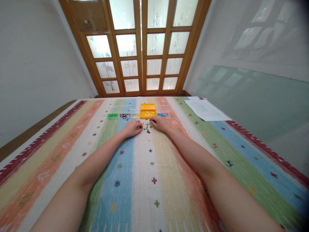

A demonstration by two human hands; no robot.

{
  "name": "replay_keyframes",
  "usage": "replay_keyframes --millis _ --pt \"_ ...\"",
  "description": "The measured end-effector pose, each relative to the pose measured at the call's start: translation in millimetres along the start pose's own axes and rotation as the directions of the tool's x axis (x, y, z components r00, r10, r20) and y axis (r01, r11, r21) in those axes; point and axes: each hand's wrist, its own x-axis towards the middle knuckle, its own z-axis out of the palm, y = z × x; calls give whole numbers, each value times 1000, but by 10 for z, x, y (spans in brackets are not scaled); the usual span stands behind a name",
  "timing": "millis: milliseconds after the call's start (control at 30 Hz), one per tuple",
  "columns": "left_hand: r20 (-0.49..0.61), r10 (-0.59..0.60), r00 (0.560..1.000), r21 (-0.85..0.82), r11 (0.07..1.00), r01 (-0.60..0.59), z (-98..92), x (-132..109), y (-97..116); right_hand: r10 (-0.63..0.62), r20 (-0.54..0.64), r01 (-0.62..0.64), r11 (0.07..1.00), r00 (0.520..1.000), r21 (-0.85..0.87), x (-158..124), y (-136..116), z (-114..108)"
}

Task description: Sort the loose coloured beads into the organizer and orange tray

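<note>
Both my arms reach far forward over a striped cloth. My left hand rests knuckles-up with its fingers curled in, just left of a small heap of mixed coloured beads. My right hand lies just right of the heap, fingers bent toward it. What either hand pinches is too small to see. Behind the heap stands an orange tray with pale beads in it.
Small clear boxes sit in a row beside the orange tray: green beads, dark beads, blue beads. A printed sheet of paper lies at the far right. Wooden glazed doors stand behind; a glass pane leans at right.
</note>
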Motion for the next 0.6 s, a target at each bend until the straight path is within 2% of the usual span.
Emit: replay_keyframes --millis 100,167,233,300,367,467,533,600 --pt "-11 -38 999 -28 999 37 4 5 -15 1 2 -1 1000 1000 6 1 -5 -3" --pt "-66 -114 991 -62 992 110 11 5 -71 4 11 -4 1000 1000 2 3 -9 -3" --pt "-152 -201 968 -111 976 185 7 1 -172 4 12 -4 1000 1000 -2 6 -7 -1" --pt "-250 -284 926 -176 953 245 -21 -14 -313 -2 13 2 1000 1000 -3 9 0 3" --pt "-351 -391 851 -251 915 317 -77 -42 -481 -2 13 2 1000 1000 -2 11 9 8" --pt "-482 -569 667 -367 822 436 -186 -109 -749 2 13 -2 1000 1000 1 13 17 16" --pt "-539 -641 546 -426 767 480 -245 -163 -921 2 7 -2 1000 1000 5 15 17 19" --pt "-569 -692 445 -475 718 509 -279 -214 -1076 5 6 -5 1000 1000 7 16 15 21"
